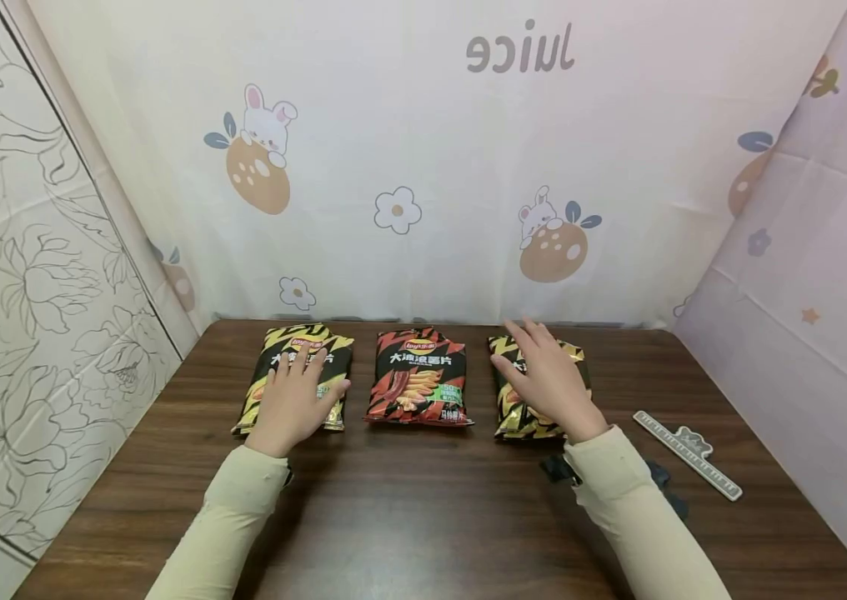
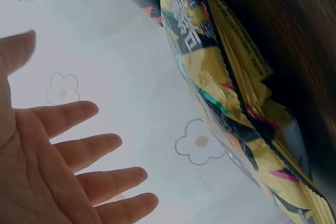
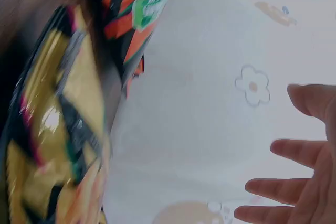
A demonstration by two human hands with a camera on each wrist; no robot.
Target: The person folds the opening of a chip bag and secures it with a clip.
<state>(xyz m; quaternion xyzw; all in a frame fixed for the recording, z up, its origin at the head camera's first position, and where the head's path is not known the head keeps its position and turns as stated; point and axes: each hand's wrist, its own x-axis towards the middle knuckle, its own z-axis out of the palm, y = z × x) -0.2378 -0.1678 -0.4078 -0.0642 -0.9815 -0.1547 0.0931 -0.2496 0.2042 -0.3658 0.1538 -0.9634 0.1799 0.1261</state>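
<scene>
Three chip bags lie in a row along the back of the table. Over the left yellow-and-black chip bag (image 1: 273,358) is my left hand (image 1: 293,404), fingers spread; the left wrist view shows a gap between that hand (image 2: 58,166) and the bag (image 2: 210,72). My right hand (image 1: 553,379) is above the right yellow-and-black chip bag (image 1: 513,417), covering part of it. In the right wrist view, its extended fingers are apart from the bag (image 3: 68,129). Between the hands lies a red-and-black chip bag (image 1: 418,379), which neither hand touches.
A white ruler-like clip (image 1: 688,454) lies on the table's right side. Dark objects (image 1: 659,479) sit partly hidden beneath my right forearm. A patterned curtain (image 1: 408,167) hangs behind the wooden table (image 1: 408,500), with a flower-patterned panel (image 1: 33,250) on the left.
</scene>
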